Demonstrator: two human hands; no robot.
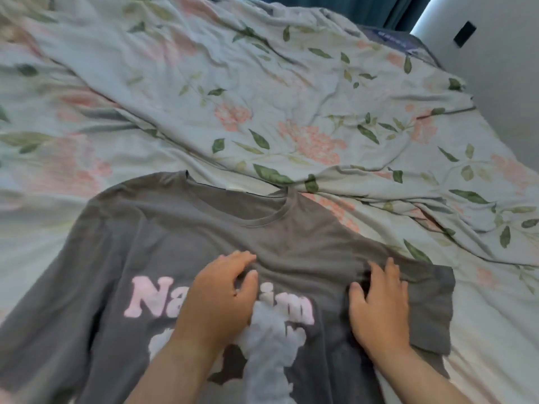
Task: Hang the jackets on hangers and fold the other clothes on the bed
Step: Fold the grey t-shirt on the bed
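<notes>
Both hands (pixel 297 298) flat on T-shirt (pixel 122 243) (grey).

Pink lettering (pixel 220 301) on the chest of the grey T-shirt (pixel 116 243) read "Na…im"; my left hand (pixel 217 298) covered the middle letters. Small white print on a dark blue item (pixel 392 39) was illegible.

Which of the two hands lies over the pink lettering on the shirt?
The left hand: it covers the middle of the pink lettering on the grey shirt. The right hand rests beside the sleeve.
</notes>
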